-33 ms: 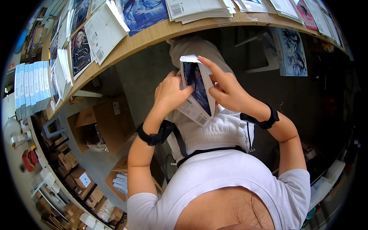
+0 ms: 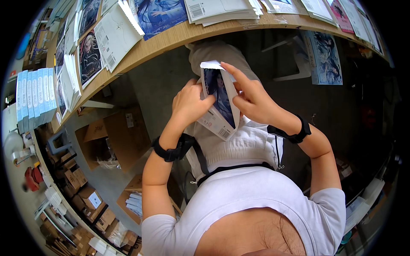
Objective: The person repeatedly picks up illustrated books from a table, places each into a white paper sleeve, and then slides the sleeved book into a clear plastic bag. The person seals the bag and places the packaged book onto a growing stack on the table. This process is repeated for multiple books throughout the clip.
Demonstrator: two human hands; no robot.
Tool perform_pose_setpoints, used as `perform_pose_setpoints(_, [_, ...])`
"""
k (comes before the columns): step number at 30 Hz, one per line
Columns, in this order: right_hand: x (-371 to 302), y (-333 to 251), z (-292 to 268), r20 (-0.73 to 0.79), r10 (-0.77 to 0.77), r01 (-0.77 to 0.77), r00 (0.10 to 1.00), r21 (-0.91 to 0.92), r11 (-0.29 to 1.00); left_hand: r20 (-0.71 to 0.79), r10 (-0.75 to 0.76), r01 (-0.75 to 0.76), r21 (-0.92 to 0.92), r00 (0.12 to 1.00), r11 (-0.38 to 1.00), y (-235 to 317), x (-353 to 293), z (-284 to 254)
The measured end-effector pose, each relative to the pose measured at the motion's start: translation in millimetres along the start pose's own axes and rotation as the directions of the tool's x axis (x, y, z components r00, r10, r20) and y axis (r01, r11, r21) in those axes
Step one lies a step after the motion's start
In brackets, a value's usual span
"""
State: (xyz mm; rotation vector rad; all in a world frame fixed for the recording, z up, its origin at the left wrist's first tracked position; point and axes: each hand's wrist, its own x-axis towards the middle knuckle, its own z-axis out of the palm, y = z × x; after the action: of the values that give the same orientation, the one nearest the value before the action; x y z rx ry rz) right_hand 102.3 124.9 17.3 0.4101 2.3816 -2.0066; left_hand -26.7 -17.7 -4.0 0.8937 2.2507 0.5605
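Observation:
Above my lap, both hands hold a white paper packet (image 2: 213,120) with a barcode near its lower end. A dark blue illustrated card (image 2: 223,100) with a long-haired figure shows at the packet's opening; whether it is fully inside I cannot tell. My left hand (image 2: 188,104) grips the left edge, its thumb lying against the card. On the other side my right hand (image 2: 255,100) pinches the right edge, while its index finger reaches up to the folded white flap (image 2: 211,65) at the top. The fingers behind the packet are hidden.
A wooden table (image 2: 166,37) curves across the top, bearing white packets (image 2: 116,40) and illustrated cards (image 2: 89,57). Light-blue boxes (image 2: 36,98) are stacked at the left. Below stand an open cardboard box (image 2: 130,138) and a smaller carton (image 2: 128,196). An illustrated box (image 2: 326,59) is at the right.

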Motion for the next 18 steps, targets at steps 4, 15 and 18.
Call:
perform_pose_setpoints(4, [1, 0, 0, -0.003, 0.000, 0.000, 1.000, -0.013, 1.000, -0.004, 0.014, -0.014, -0.035, 1.000, 0.999, -5, 2, 2])
perform_pose_setpoints(15, [8, 1, -2, 0.021, 0.046, -0.046, 0.999, 0.028, 0.999, 0.092, 0.056, -0.029, -0.271, 0.994, 0.962, -31, 10, 9])
perform_pose_setpoints(18, [8, 1, -5, 0.020, 0.074, -0.074, 0.997, 0.025, 0.997, 0.090, 0.072, -0.043, -0.284, 0.993, 0.958, -30, 10, 9])
